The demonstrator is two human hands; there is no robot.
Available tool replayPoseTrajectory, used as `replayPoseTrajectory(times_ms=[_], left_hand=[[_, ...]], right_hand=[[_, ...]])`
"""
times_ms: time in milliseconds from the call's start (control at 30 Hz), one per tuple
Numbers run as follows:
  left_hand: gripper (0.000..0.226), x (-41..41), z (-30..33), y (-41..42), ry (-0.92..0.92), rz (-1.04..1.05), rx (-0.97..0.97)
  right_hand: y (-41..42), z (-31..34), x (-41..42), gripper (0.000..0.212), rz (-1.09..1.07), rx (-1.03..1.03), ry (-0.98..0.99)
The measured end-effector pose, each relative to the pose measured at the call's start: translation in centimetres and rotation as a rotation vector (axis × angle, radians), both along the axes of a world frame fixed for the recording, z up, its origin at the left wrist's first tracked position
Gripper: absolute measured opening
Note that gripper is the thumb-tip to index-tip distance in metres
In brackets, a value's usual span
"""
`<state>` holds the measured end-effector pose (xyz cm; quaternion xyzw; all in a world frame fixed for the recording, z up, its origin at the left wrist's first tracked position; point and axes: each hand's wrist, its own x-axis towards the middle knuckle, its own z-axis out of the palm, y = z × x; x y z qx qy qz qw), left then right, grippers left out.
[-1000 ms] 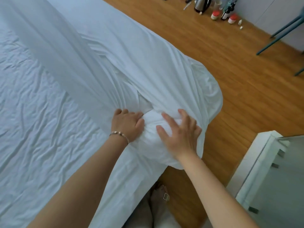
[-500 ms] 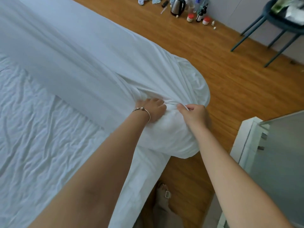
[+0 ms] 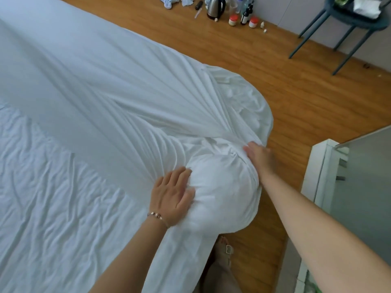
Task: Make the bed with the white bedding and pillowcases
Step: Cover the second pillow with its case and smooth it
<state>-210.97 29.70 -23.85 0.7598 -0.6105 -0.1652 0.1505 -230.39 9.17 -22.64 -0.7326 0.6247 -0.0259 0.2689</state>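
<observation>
Wooden floor [image 3: 264, 85] bordering bed; left hand [image 3: 171, 197] now flattening, releasing sheet [image 3: 127, 98]; right hand [image 3: 259, 155] pinching it, corner unfinished

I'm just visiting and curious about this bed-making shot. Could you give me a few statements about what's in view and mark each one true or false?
1. The left hand lies with straight fingers on the white bedding. True.
2. The right hand hangs free above the floor. False: its grip is on gathered cloth at the bedding's far side.
3. A kettle stands on the wooden floor. True.
4. The bracelet is on the right wrist. False: it is on the left wrist.
5. The bedding is dark blue. False: it is white.
</observation>
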Motion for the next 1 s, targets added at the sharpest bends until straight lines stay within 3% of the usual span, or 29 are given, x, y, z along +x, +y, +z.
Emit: replayPoseTrajectory(times_ms=[100,167,233,300,367,433,500,567,633,733,800,900,1000], left_hand=[[0.044,0.7,-0.5,2.5,0.066,-0.041,0.033],[0.038,1.3,1.2,1.1,0.172,0.006,0.064],[0.050,1.5,3.3,-2.1,0.237,0.072,0.130],[0.061,1.1,4.2,-5.5,0.143,0.085,0.202],[0.060,0.2,3.9,-7.5,-0.002,0.060,0.185],[0.072,-0.6,3.2,-8.3,-0.082,-0.055,0.154],[0.079,-0.9,2.9,-8.4,-0.049,-0.136,0.165],[0.079,-1.2,2.9,-7.5,0.033,-0.125,0.195],[0.070,-1.7,2.7,-5.1,0.045,-0.087,0.132],[0.053,-1.6,1.9,-0.4,0.040,-0.054,0.065],[0.052,-1.4,2.2,1.1,0.073,0.010,0.094],[0.068,-2.7,5.0,-1.6,0.070,0.189,0.280],[0.072,-5.3,6.7,-7.5,-0.165,0.233,0.575]], right_hand=[[2.7,-2.4,-0.3,0.018,0.092,0.067,0.044],[3.4,-2.8,-0.7,0.017,-0.005,0.117,-0.059],[3.1,-1.7,-0.7,0.017,-0.165,0.222,-0.257],[2.8,0.1,-0.8,0.011,-0.258,0.165,-0.361],[3.5,2.7,-0.9,0.019,-0.284,0.018,-0.455],[4.4,5.0,-0.3,0.022,-0.157,-0.003,-0.592],[4.9,5.6,0.6,0.015,0.078,0.235,-0.491],[5.1,4.1,0.9,0.026,0.169,0.435,-0.266],[5.3,2.9,0.7,0.041,0.147,0.476,-0.169],[5.8,1.3,-0.2,0.046,0.170,0.440,-0.072],[6.3,0.8,-0.6,0.052,0.237,0.423,-0.033],[5.9,0.4,-1.5,0.050,0.269,0.447,-0.158],[3.6,0.2,-2.8,0.038,-0.005,0.565,-0.453]])
